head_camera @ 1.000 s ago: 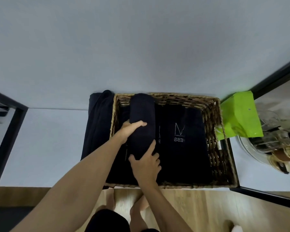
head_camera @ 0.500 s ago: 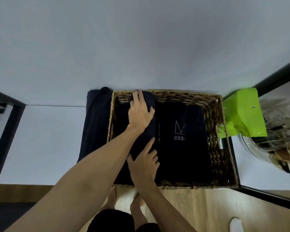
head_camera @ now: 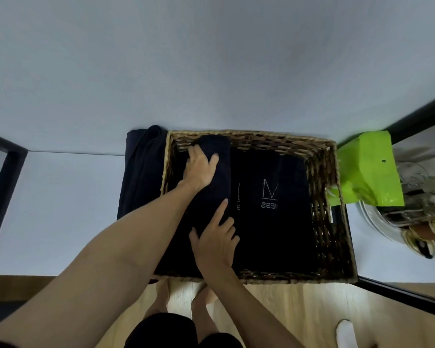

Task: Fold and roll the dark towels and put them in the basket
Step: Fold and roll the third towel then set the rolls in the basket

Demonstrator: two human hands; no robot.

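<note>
A woven wicker basket (head_camera: 324,197) stands on a white table. Inside lie dark rolled towels, two of them with white lettering (head_camera: 271,194). A dark rolled towel (head_camera: 216,187) lies along the basket's left side. My left hand (head_camera: 199,168) presses on its far half, fingers spread, the fingertips dipping toward the basket's left wall. My right hand (head_camera: 217,241) rests flat on its near end with straight fingers. Another dark towel (head_camera: 141,172) lies unrolled on the table just left of the basket.
A bright green plastic bag (head_camera: 369,169) sits right of the basket, beside a plate with glassware (head_camera: 412,209). Black frame bars (head_camera: 3,187) border the table left and right. Wooden floor and my feet show below the table edge.
My left hand slid from the towel's middle to its far half, then drew slightly left. The rolled towel has settled lower into the basket's left side. My right hand stayed at the near end.
</note>
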